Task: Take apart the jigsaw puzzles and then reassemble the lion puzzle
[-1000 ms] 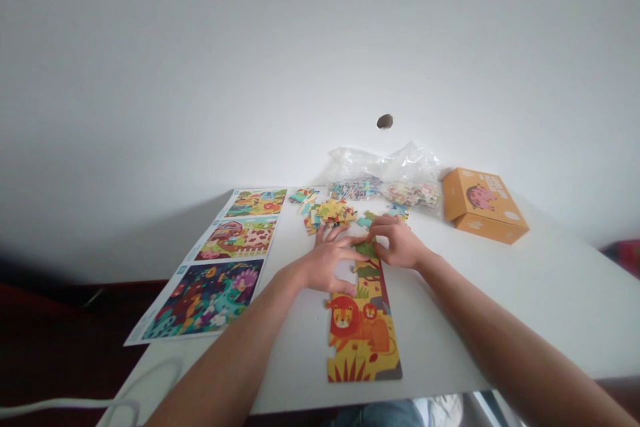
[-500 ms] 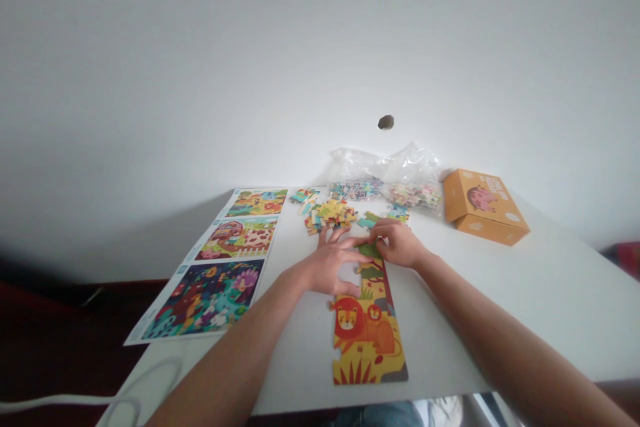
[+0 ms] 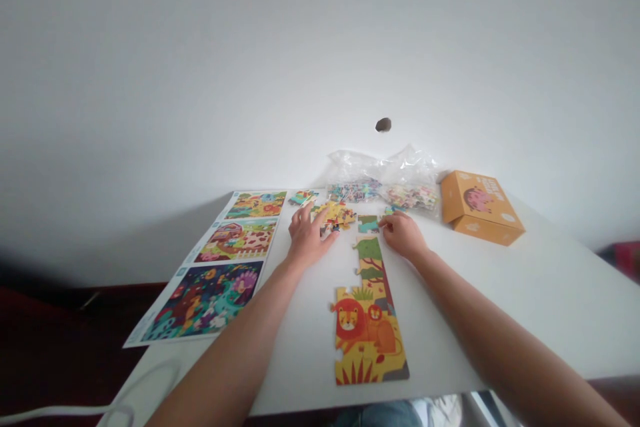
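A: How much of the puzzle [image 3: 370, 337] is joined?
B: It's one long piece of work so far, lying flat on the table [image 3: 470, 327] in front of the person, with two lions [image 3: 349, 319] at the near end and a tree [image 3: 369, 249] at the far end. It's wider by the lions than up by the tree, and its left edge has bare tabs and notches, so I'd call it well short of finished.
A: What's left?
B: A pile of loose pieces [image 3: 340, 212] farther back, plus a green and blue piece [image 3: 369, 223] just past the tree, not joined to it.
A: And the hands?
B: The left hand [image 3: 306, 235] is at the pile, fingers spread apart. The right hand [image 3: 404, 237] has its fingers curled together by the right edge of the green and blue piece; whether they're pinching it, I can't tell.
A: Any picture to check against?
B: A sheet [image 3: 215, 268] on the left shows three; the top one seems to include a lion
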The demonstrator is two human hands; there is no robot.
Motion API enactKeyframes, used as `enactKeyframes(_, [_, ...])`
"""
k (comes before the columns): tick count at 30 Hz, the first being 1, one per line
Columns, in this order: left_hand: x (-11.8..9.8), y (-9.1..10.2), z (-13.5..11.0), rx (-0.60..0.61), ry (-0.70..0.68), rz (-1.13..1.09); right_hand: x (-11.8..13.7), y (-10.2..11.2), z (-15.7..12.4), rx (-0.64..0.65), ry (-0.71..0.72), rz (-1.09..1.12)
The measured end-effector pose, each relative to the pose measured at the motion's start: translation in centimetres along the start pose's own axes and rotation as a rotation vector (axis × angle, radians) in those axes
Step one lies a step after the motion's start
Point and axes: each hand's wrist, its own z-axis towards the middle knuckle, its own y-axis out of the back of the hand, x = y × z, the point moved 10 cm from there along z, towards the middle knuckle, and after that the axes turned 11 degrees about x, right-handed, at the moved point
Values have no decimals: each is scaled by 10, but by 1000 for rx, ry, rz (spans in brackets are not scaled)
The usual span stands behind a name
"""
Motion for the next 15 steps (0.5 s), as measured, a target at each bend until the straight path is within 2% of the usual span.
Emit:
enactKeyframes(4, [5, -18, 5, 72, -26, 33, -6, 1, 5, -58, -66, 4])
enactKeyframes(9, [1, -24, 7, 130, 0, 70, -10, 3, 6, -108, -113, 17])
enactKeyframes(15, [1, -17, 15, 32, 41, 104, -7, 3, 7, -88, -144, -54])
